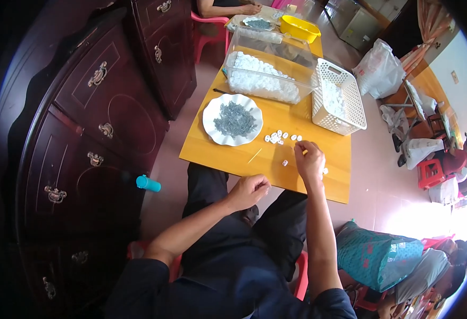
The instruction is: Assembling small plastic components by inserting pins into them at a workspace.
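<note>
My right hand [310, 159] is over the table's near right part, fingers curled in a pinch. A tiny yellowish spot shows at its fingertips, too small to name. Small white plastic pieces with dark holes [276, 137] lie in a loose group just left of it; a single white piece [284, 163] sits apart, nearer me. My left hand [250, 191] is at the table's front edge, thumb and fingers pressed together; whatever they may hold is hidden. A thin yellow stick [254, 155] lies between the hands and a scalloped white plate [209, 118] heaped with small grey-blue slivers [234, 119].
Behind the plate stands a clear plastic bin [273, 47] with many white pieces. A white perforated basket [346, 126] is at the right, a yellow basin [300, 28] farther back. Dark drawers [92, 127] line the left; a teal bag [374, 255] and other people are at the right.
</note>
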The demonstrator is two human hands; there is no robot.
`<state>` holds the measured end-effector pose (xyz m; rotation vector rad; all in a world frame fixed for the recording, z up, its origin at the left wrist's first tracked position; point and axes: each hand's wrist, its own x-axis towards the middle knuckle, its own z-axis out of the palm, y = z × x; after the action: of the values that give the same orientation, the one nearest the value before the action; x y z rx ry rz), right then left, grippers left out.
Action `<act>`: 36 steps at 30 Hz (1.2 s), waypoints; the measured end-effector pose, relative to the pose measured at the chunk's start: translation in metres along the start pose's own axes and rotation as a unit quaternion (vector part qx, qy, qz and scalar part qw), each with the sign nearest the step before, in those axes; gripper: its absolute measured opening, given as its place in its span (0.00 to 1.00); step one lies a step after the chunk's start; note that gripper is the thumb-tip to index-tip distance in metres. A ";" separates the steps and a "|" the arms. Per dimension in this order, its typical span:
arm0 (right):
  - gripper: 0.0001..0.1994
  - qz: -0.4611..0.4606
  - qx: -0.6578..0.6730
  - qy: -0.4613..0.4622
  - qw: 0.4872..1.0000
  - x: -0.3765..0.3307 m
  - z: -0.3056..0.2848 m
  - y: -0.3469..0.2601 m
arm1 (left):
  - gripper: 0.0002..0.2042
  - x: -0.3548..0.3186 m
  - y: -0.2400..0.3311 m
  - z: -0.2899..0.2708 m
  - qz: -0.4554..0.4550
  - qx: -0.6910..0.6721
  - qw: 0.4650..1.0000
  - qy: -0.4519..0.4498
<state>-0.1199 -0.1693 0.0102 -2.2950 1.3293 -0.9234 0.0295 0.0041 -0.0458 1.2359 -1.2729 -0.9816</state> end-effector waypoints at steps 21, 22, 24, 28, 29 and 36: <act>0.09 0.046 -0.017 -0.052 0.997 -0.046 0.017 0.008 | 0.05 0.003 0.003 0.008 -0.056 -0.041 0.997 -0.045; 0.09 0.052 -0.017 -0.068 0.996 -0.046 0.015 0.007 | 0.05 0.003 0.003 0.009 -0.060 -0.044 0.996 -0.046; 0.09 0.049 -0.020 -0.064 0.997 -0.048 0.012 0.006 | 0.05 0.004 0.002 0.010 -0.063 -0.045 0.996 -0.053; 0.08 0.056 0.106 -0.056 0.991 -0.067 0.006 0.001 | 0.05 0.001 -0.001 0.004 -0.054 -0.055 0.997 -0.032; 0.08 0.064 0.108 -0.056 0.990 -0.075 0.004 0.002 | 0.04 0.002 -0.001 0.003 -0.057 -0.064 0.996 -0.029; 0.05 0.235 0.542 -0.077 0.803 -0.135 -0.003 -0.010 | 0.07 0.009 0.010 0.002 -0.051 -0.048 0.997 -0.036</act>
<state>-0.1635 -0.0478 -0.0316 -1.0601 0.8433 -0.9257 0.0269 -0.0035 -0.0351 1.2089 -1.2130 -1.1583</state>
